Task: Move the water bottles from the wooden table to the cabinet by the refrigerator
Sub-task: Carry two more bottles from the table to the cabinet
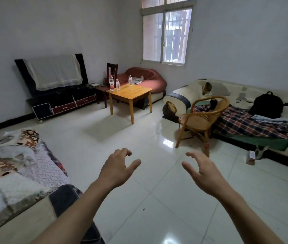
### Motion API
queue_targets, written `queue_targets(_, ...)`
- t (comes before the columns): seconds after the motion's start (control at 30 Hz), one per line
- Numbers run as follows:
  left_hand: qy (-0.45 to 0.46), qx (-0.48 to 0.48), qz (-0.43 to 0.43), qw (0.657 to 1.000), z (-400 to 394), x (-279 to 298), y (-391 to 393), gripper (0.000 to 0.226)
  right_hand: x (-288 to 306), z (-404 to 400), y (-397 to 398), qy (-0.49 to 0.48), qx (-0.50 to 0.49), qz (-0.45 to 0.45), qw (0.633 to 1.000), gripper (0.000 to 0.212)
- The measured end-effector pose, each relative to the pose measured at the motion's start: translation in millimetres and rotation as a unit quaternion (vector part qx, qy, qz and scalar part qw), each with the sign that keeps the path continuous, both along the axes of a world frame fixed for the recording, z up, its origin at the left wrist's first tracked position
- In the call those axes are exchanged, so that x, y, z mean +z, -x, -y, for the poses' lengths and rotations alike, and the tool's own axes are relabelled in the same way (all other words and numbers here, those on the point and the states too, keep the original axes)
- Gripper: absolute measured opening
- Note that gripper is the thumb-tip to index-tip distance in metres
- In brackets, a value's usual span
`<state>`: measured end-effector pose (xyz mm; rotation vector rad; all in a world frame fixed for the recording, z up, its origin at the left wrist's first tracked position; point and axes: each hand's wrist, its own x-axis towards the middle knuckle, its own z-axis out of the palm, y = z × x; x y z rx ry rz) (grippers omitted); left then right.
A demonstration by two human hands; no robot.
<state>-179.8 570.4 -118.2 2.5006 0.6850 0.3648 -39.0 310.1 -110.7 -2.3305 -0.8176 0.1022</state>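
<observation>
Three upright bottles (111, 83) stood on the table (130, 93) well away at 12 o'clock, both hands empty, fingers spread, left hand (117, 169) marginally nearer than right hand (204, 170).

A home living room, shown by the cream sofa with a plaid blanket (245, 120), cloth-draped black television (51, 74), rattan armchair (201, 120) and glossy white-tiled floor (157, 199).
</observation>
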Motion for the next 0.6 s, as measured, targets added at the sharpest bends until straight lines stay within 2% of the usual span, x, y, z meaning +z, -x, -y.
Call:
queue_targets(0.2, -0.024, -0.011, -0.011, 1.000, -60.1, -14.6, -48.2, 0.055, -2.9, -59.3, -43.8, 0.042, 0.009, 0.014, 0.999, 0.055)
queue_targets(0.4, -0.014, -0.017, 0.016, 1.000, -142.6, -23.3, -102.4, 0.057, 16.3, -132.6, -95.8, 0.108, 0.005, 0.047, 0.993, 0.055)
queue_targets(0.6, -0.015, -0.024, 0.002, 1.000, -209.0, -35.5, -148.1, 0.055, 12.7, -194.1, -140.0, 0.117, -0.007, 0.046, 0.992, 0.060)
